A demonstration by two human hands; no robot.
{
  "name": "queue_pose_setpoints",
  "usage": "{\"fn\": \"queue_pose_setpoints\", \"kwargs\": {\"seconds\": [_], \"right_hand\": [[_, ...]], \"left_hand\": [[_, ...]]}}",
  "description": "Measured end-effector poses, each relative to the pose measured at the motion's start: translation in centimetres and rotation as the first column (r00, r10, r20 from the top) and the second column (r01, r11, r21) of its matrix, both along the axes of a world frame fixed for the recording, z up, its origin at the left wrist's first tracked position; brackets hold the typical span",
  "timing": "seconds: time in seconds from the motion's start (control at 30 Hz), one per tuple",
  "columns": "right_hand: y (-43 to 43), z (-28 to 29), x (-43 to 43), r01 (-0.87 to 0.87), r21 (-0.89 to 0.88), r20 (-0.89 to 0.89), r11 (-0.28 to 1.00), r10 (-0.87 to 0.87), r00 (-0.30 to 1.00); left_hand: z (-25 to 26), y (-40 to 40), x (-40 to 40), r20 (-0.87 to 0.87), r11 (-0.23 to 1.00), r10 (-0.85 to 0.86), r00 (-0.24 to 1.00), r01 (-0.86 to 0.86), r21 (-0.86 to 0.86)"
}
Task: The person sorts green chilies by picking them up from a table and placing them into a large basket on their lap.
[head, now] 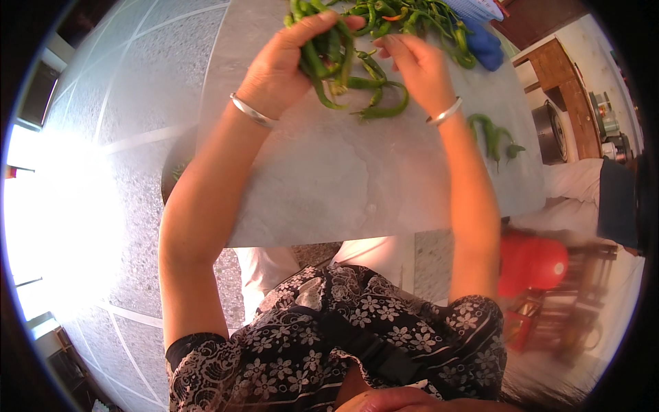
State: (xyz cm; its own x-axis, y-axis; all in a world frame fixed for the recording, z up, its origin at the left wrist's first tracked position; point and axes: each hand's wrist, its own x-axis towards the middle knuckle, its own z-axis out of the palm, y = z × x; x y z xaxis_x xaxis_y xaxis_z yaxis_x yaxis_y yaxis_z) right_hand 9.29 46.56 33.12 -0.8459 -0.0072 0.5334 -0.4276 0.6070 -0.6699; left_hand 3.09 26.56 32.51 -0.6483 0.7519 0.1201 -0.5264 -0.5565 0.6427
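My left hand (288, 67) is closed around a bunch of long green chili peppers (322, 51) above the far part of a grey table (319, 175). To its right my right hand (412, 64) is raised, thumb and index finger close together; whether something small is between them I cannot tell. Several loose green peppers (383, 105) lie on the tabletop between and below my hands. A larger heap of green peppers (412, 15) with stems, one of them partly orange, lies at the table's far edge.
A blue bag (484, 44) lies beside the heap. A few more peppers (491, 136) rest right of my right forearm. Another person's light-clothed leg (571, 180) shows at the table's right side. A round container (172, 167) is partly hidden behind my left forearm.
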Motion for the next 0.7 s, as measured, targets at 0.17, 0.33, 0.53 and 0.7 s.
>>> {"fn": "queue_pose_setpoints", "kwargs": {"seconds": [0.17, 0.33, 0.53, 0.7], "right_hand": [[1.9, -2.9, -1.1, 0.187, 0.437, 0.017, 0.88, -0.216, 0.976], [1.3, -2.7, -1.5, 0.174, 0.366, 0.222, 0.914, -0.267, 0.938], [0.8, 0.7, 0.3, 0.114, -0.331, 0.351, 0.937, 0.01, 0.936], [-0.2, 1.6, 1.2, 0.079, -0.636, 0.401, 0.768, 0.241, 0.884]], "left_hand": [[-0.1, -0.3, -0.8, 0.149, 0.973, 0.214, 0.965, -0.225, 0.06], [-0.3, -0.3, -0.8, 0.153, 0.975, 0.219, 0.964, -0.221, 0.001], [-0.4, -0.1, -0.4, 0.074, 0.965, 0.245, 0.967, -0.236, -0.115], [0.0, 0.1, 0.5, 0.049, 0.973, 0.204, 0.978, -0.197, -0.119]]}}
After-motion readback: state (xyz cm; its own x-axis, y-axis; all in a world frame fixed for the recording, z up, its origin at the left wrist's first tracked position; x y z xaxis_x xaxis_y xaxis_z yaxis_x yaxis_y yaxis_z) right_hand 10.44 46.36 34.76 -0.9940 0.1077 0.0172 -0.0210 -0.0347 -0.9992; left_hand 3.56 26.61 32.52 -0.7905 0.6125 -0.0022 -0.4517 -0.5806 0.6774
